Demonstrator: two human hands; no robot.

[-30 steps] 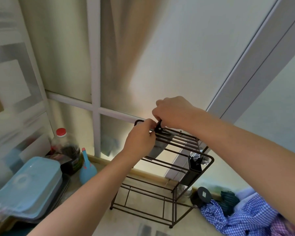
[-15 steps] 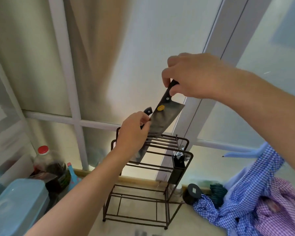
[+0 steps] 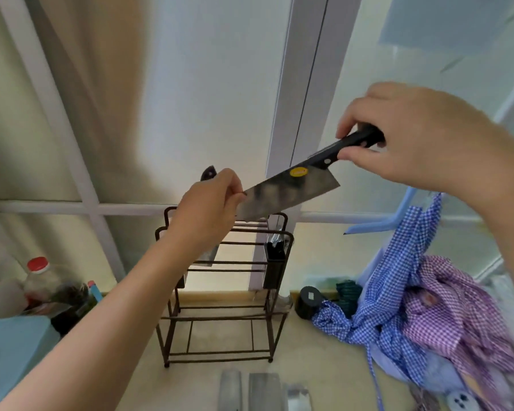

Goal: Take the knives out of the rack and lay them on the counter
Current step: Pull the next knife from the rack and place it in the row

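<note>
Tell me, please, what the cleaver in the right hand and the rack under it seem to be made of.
The cleaver has a grey blade that looks like steel, dull and mottled, not mirror-bright. Its black handle shows a pale rivet and could be plastic or dark wood; I cannot tell which. The rack is thin dark brown rods, probably coated or painted metal wire, with a matte finish.

At nine o'clock, low against the frosted window panes (image 3: pixel 214 93), a clear bottle with a red cap (image 3: pixel 39 278) holds dark liquid. Just beside it at seven o'clock sits a pale blue plastic box (image 3: pixel 11 351), and a small blue bottle with a pink tip (image 3: pixel 95 290) stands between them. At four o'clock a heap of blue checked cloth (image 3: pixel 398 295) and purple checked cloth (image 3: pixel 457 310) covers the table (image 3: pixel 315 363). A black round object (image 3: pixel 309 301) lies touching the cloth's left edge.
</note>
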